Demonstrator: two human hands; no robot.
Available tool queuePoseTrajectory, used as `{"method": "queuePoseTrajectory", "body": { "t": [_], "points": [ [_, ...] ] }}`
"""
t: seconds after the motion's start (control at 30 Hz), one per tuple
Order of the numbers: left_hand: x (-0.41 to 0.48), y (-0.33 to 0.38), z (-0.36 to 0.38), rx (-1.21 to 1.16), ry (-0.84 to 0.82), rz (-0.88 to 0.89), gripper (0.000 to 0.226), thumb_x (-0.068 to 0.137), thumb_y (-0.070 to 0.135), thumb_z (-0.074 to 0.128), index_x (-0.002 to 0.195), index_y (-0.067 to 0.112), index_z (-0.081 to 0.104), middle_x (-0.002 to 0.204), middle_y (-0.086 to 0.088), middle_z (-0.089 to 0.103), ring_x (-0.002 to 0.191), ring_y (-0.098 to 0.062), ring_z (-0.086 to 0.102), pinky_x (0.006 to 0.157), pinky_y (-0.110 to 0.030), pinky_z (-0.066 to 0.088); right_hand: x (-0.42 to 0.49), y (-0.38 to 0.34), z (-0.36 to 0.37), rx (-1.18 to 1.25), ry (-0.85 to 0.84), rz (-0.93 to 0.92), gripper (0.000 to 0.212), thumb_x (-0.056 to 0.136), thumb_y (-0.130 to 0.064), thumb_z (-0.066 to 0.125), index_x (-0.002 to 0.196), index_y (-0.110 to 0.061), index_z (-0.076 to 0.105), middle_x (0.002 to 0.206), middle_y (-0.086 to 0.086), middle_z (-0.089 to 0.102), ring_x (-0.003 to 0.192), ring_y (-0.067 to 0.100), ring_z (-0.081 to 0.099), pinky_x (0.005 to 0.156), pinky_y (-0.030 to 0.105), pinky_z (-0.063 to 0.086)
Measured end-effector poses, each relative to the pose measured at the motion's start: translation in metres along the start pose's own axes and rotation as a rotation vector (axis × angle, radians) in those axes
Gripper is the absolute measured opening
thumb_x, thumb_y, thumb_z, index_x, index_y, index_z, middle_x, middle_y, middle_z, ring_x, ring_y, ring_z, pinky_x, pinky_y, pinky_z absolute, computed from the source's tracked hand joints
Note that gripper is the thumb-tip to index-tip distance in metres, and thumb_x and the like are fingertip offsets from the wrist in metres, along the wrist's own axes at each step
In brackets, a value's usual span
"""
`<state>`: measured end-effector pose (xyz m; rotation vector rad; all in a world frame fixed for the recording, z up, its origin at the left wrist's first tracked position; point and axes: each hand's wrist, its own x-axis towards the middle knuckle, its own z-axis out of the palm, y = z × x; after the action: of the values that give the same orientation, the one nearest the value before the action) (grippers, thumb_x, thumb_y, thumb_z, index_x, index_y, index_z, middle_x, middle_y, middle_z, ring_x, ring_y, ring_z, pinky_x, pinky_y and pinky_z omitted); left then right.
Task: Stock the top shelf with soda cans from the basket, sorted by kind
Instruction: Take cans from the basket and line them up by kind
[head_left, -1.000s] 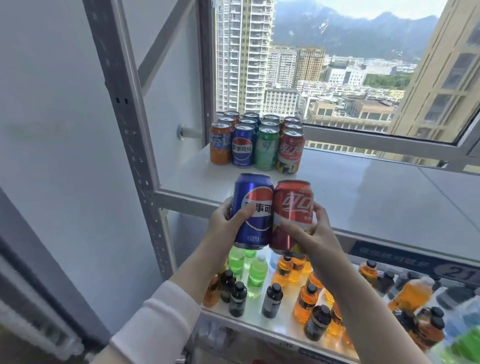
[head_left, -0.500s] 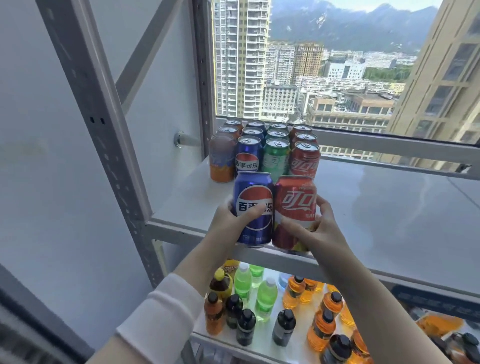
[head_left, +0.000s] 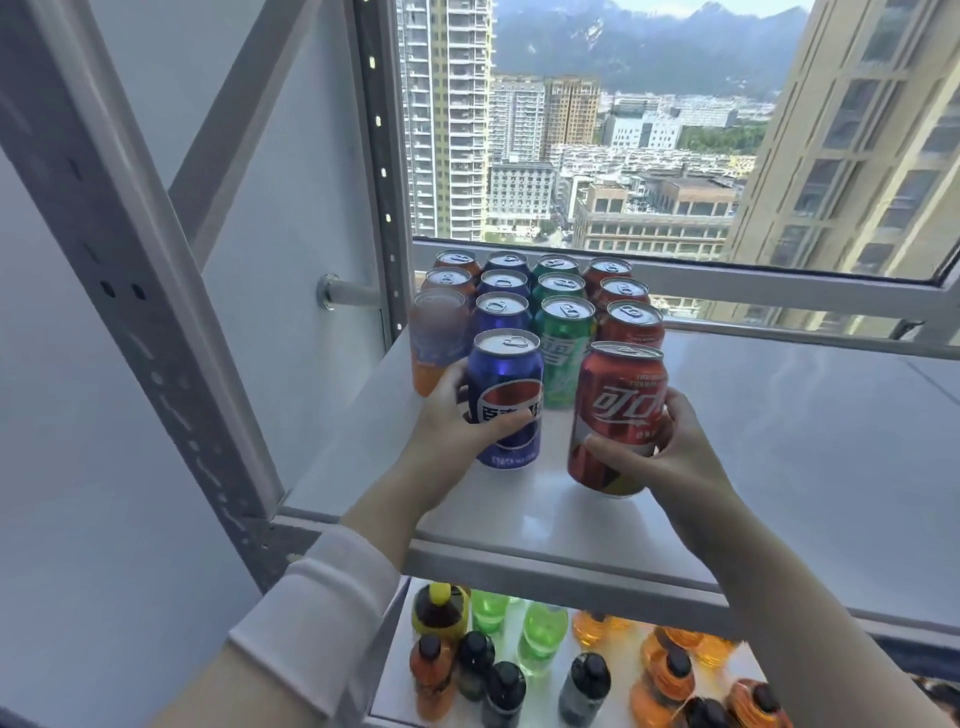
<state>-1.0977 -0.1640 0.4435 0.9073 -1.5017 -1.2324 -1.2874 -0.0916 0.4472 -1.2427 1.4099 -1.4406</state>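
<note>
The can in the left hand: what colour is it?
The can is blue with a red-and-white roundel; head view.

We note strong daylight from the window (head_left: 649, 156) beyond the left hand (head_left: 457, 431) and right hand (head_left: 670, 457). The shelf (head_left: 805, 441) to their right shows soft glare. Lid highlights mark the held blue can (head_left: 506, 384) and red can (head_left: 621, 410). The orange can (head_left: 439, 338) left of the left hand is blurred. The post (head_left: 130, 270) far left leans from lens distortion.

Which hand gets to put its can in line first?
Probably left. The left hand holds the blue can upright, right in front of the blue row. The right hand holds the red can tilted, nearer the shelf edge.
</note>
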Motion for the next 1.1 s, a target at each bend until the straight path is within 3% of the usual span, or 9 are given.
{"method": "queuePoseTrajectory", "body": {
  "t": [0.27, 0.37, 0.5, 0.7, 0.83, 1.0, 1.1],
  "points": [
    [0.010, -0.006, 0.001, 0.054, -0.001, 0.025, 0.058, 0.072, 0.009, 0.076, 0.120, 0.023, 0.046, 0.110, 0.013, 0.059, 0.101, 0.001, 0.057, 0.075, -0.009, 0.049, 0.008, 0.009, -0.007, -0.004, -0.007, -0.024, 0.070, 0.065, -0.006, 0.079, 0.119, -0.024, 0.039, 0.113, 0.004, 0.057, 0.105, 0.018, 0.057, 0.086, 0.035, 0.050],
    [0.012, -0.005, 0.002, 0.051, 0.012, 0.034, 0.056, 0.073, 0.006, 0.074, 0.117, 0.025, 0.046, 0.107, 0.016, 0.058, 0.094, 0.007, 0.057, 0.070, -0.006, 0.047, 0.011, 0.013, -0.011, -0.021, -0.010, -0.039, 0.083, 0.053, -0.015, 0.086, 0.120, -0.026, 0.038, 0.115, 0.006, 0.055, 0.105, 0.018, 0.058, 0.081, 0.031, 0.050],
    [0.013, -0.004, 0.001, 0.046, 0.015, 0.027, 0.053, 0.074, 0.004, 0.072, 0.111, 0.030, 0.044, 0.100, 0.019, 0.057, 0.081, 0.018, 0.057, 0.065, -0.004, 0.046, 0.014, 0.018, -0.017, -0.015, 0.013, -0.059, 0.081, 0.052, -0.021, 0.079, 0.120, -0.030, 0.036, 0.122, 0.005, 0.050, 0.108, 0.018, 0.056, 0.083, 0.033, 0.050],
    [0.016, -0.005, -0.002, 0.037, -0.005, 0.021, 0.055, 0.075, -0.001, 0.070, 0.121, 0.020, 0.045, 0.105, 0.016, 0.059, 0.083, 0.017, 0.060, 0.068, -0.006, 0.047, 0.020, 0.027, -0.029, -0.044, 0.041, -0.092, 0.075, 0.054, -0.016, 0.082, 0.108, -0.043, 0.039, 0.117, -0.003, 0.051, 0.102, 0.009, 0.057, 0.080, 0.028, 0.051],
    [0.018, -0.004, -0.003, 0.036, -0.021, 0.014, 0.058, 0.076, 0.001, 0.069, 0.125, 0.019, 0.044, 0.108, 0.018, 0.058, 0.087, 0.016, 0.059, 0.070, -0.007, 0.048, 0.025, 0.030, -0.034, -0.038, 0.059, -0.106, 0.074, 0.064, 0.004, 0.078, 0.116, -0.030, 0.037, 0.114, -0.007, 0.051, 0.099, 0.003, 0.056, 0.072, 0.018, 0.053],
    [0.017, -0.001, -0.002, 0.050, -0.024, 0.037, 0.052, 0.076, -0.003, 0.067, 0.112, 0.027, 0.046, 0.103, 0.019, 0.057, 0.082, 0.018, 0.059, 0.066, -0.005, 0.047, 0.034, 0.031, -0.033, -0.094, 0.050, -0.103, 0.077, 0.064, 0.002, 0.079, 0.121, -0.026, 0.035, 0.115, -0.008, 0.049, 0.104, 0.002, 0.052, 0.088, 0.033, 0.049],
    [0.017, 0.001, -0.001, 0.055, -0.028, 0.039, 0.051, 0.077, -0.002, 0.066, 0.114, 0.025, 0.044, 0.102, 0.020, 0.056, 0.080, 0.020, 0.058, 0.064, -0.004, 0.046, 0.038, 0.034, -0.032, -0.154, 0.061, -0.101, 0.082, 0.057, -0.014, 0.086, 0.117, -0.037, 0.037, 0.122, 0.003, 0.046, 0.114, 0.009, 0.048, 0.100, 0.042, 0.045]
  ]
}}
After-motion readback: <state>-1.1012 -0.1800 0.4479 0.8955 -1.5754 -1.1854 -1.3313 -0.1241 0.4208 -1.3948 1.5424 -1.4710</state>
